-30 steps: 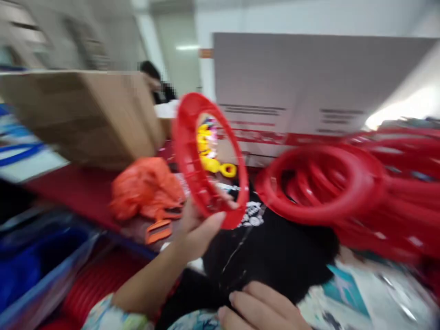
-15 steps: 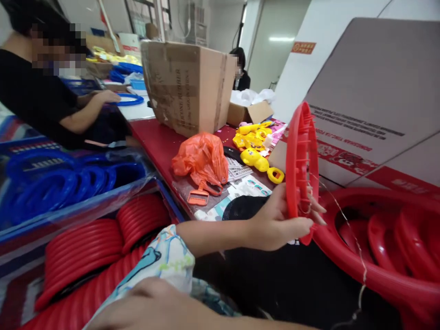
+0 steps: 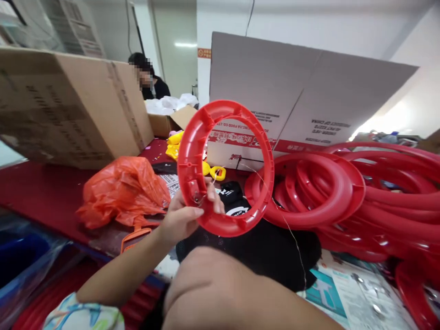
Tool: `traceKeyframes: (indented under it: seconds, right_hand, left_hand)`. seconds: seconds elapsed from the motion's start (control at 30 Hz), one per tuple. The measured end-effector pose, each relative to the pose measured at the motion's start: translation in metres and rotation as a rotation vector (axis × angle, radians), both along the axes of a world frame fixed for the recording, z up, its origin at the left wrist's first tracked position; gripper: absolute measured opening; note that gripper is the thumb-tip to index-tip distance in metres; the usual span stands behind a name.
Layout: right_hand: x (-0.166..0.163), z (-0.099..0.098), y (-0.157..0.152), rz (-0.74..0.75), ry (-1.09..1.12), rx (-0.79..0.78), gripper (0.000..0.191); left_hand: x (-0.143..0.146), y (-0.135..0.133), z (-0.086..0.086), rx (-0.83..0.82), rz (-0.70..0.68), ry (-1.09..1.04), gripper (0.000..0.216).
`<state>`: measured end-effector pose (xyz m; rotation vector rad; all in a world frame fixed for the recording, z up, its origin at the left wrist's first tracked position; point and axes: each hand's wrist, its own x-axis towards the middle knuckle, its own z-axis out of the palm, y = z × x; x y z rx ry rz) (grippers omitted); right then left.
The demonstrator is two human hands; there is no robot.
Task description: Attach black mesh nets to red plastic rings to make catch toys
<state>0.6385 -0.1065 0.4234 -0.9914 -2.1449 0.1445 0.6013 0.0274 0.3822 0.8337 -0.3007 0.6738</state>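
Note:
My left hand [image 3: 184,217] is closed on the lower left rim of a red plastic ring [image 3: 237,224] and holds it upright, its ribbed inner side facing me. A thin thread [image 3: 292,236] runs from the ring down to the right over a black cloth [image 3: 268,252]. My right hand [image 3: 206,291] is a close, blurred mass at the bottom of the view, and its fingers are hidden.
A pile of red rings [image 3: 343,192] lies at the right before an open carton [image 3: 295,101]. An orange bag [image 3: 120,190], an orange tool [image 3: 135,234], yellow toy parts [image 3: 217,172] and a big cardboard box [image 3: 68,110] sit on the red table. A person [image 3: 151,85] works behind.
The view swung back to the right. The ring has turned from edge-on to face me in my left hand. My right arm has risen closer to the camera.

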Motion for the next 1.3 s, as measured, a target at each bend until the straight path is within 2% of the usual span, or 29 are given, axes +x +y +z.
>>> traceKeyframes:
  seconds: [0.07,0.13,0.2,0.27,0.37,0.47,0.57,0.77,0.9,1.13,1.3]
  right_hand:
    - [0.021,0.003,-0.007,-0.299,0.131,0.098,0.012]
    - [0.04,0.001,-0.006,-0.585,0.129,0.29,0.004]
    - [0.058,-0.004,0.001,-0.736,-0.017,0.377,0.016]
    - [0.075,-0.01,0.011,-0.791,-0.161,0.285,0.027]
    - [0.093,-0.019,0.023,-0.777,-0.252,0.099,0.024]
    - [0.099,-0.027,0.029,-0.742,-0.248,0.048,0.016]
    - [0.095,-0.03,0.03,-0.705,-0.24,0.016,0.021]
    - [0.072,-0.032,0.028,-0.721,-0.277,0.044,0.025]
    - [0.062,-0.041,0.027,-0.751,-0.3,0.101,0.026]
    - [0.063,-0.065,0.027,-0.704,-0.006,0.083,0.023]
    - [0.065,-0.075,0.023,-0.8,0.12,0.056,0.022]
  left_hand:
    - [0.001,0.006,-0.001,-0.032,-0.016,0.015,0.054]
    - [0.006,0.011,-0.006,-0.057,-0.04,0.035,0.053]
    - [0.012,0.013,-0.015,-0.073,-0.073,0.06,0.052]
    - [0.018,0.015,-0.025,-0.085,-0.116,0.088,0.051]
    - [0.024,0.016,-0.04,-0.109,-0.188,0.138,0.05]
    - [0.027,0.019,-0.049,-0.147,-0.233,0.188,0.049]
    - [0.027,0.025,-0.052,-0.191,-0.233,0.218,0.047]
    - [0.026,0.032,-0.047,-0.24,-0.165,0.193,0.044]
    - [0.026,0.031,-0.045,-0.246,-0.079,0.147,0.045]
    - [0.028,0.033,-0.048,-0.209,0.046,0.116,0.04]
    - [0.026,0.026,-0.05,-0.166,0.088,0.162,0.041]
